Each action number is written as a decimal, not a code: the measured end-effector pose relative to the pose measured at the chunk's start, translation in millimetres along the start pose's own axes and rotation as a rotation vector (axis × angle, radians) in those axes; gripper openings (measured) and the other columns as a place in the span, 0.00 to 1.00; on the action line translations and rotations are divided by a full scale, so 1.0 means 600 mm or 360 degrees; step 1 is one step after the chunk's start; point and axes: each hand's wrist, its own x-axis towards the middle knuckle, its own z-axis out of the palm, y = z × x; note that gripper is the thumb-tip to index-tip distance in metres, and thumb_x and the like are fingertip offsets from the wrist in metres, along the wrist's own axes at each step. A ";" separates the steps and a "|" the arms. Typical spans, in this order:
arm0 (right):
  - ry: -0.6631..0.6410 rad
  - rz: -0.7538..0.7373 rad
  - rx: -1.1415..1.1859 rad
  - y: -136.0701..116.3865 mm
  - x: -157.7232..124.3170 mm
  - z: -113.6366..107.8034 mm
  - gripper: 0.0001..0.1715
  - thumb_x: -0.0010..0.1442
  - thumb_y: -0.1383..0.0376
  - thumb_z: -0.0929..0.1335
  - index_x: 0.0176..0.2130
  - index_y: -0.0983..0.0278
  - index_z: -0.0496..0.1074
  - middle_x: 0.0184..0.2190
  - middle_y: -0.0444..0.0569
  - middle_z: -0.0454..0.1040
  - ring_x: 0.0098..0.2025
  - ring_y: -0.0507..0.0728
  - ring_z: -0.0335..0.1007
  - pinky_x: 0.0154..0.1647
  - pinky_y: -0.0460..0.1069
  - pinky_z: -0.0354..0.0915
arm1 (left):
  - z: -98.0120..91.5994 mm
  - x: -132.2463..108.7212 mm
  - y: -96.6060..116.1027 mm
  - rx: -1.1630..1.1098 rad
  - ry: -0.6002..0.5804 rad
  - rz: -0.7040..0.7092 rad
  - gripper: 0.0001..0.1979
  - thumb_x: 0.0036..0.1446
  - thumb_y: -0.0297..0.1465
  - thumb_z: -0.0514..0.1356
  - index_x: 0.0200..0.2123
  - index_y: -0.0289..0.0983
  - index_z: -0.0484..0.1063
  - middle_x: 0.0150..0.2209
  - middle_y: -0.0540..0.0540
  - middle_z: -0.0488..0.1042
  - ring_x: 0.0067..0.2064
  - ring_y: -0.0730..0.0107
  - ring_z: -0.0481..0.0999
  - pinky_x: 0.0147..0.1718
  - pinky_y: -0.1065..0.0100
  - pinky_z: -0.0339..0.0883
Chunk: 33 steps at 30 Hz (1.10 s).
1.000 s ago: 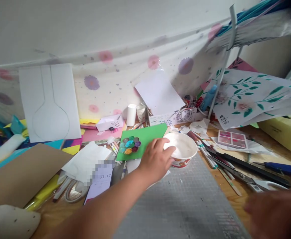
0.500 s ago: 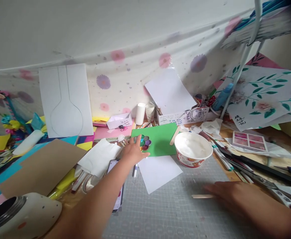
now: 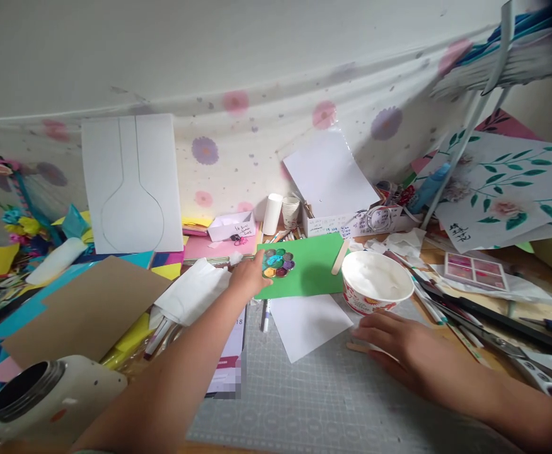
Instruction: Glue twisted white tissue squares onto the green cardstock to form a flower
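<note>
My left hand grips the near left edge of a green card, which carries a round cluster of coloured beads. My right hand lies flat on the grey cutting mat, fingers covering a wooden stick. Just beyond the right hand stands a paper bowl of white paste. A second wooden stick lies between the card and the bowl. A white sheet rests on the mat under the card's near edge.
A phone lies left of the mat, a white jar at the near left. Brown cardboard, coloured papers and a vase template fill the left. Pens, scissors and a paint palette crowd the right.
My left hand left the bowl and took hold of the green card's edge. My right hand slid left across the mat onto the wooden stick, near the bowl.
</note>
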 end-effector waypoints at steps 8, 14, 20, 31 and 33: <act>-0.0317 0.0071 -0.0117 -0.040 0.104 0.039 0.21 0.63 0.71 0.67 0.55 0.66 0.74 0.57 0.61 0.73 0.55 0.68 0.73 0.55 0.62 0.72 | -0.008 0.014 0.011 -0.0031 -0.0042 0.0034 0.18 0.66 0.37 0.62 0.57 0.37 0.70 0.56 0.40 0.73 0.52 0.57 0.77 0.49 0.51 0.75; -0.0204 0.0292 -0.0291 -0.022 0.207 0.083 0.22 0.67 0.61 0.69 0.59 0.63 0.69 0.62 0.56 0.68 0.60 0.65 0.68 0.59 0.65 0.68 | -0.012 0.025 0.019 -0.0059 -0.0083 0.0005 0.17 0.67 0.37 0.61 0.56 0.38 0.71 0.56 0.40 0.73 0.51 0.58 0.77 0.49 0.53 0.75; -0.0186 0.0389 -0.0377 -0.003 0.268 0.113 0.23 0.68 0.58 0.69 0.59 0.63 0.69 0.59 0.55 0.71 0.55 0.63 0.72 0.55 0.63 0.71 | -0.018 0.034 0.027 -0.0049 -0.0095 0.0042 0.18 0.66 0.37 0.62 0.57 0.37 0.70 0.56 0.40 0.73 0.52 0.57 0.77 0.49 0.52 0.75; -0.0124 0.0398 -0.0115 0.022 0.251 0.122 0.17 0.68 0.60 0.69 0.53 0.65 0.72 0.51 0.53 0.75 0.48 0.59 0.76 0.49 0.58 0.74 | -0.029 0.082 0.029 -0.0433 -0.0020 -0.0042 0.18 0.66 0.36 0.62 0.56 0.37 0.70 0.56 0.40 0.73 0.51 0.57 0.77 0.49 0.52 0.75; 0.0051 0.0476 0.0004 0.026 0.249 0.115 0.16 0.69 0.60 0.69 0.53 0.65 0.72 0.51 0.53 0.75 0.48 0.59 0.76 0.48 0.58 0.74 | -0.049 0.095 0.010 -0.0618 0.0058 -0.0103 0.18 0.66 0.37 0.62 0.56 0.36 0.70 0.56 0.40 0.73 0.51 0.57 0.77 0.48 0.51 0.75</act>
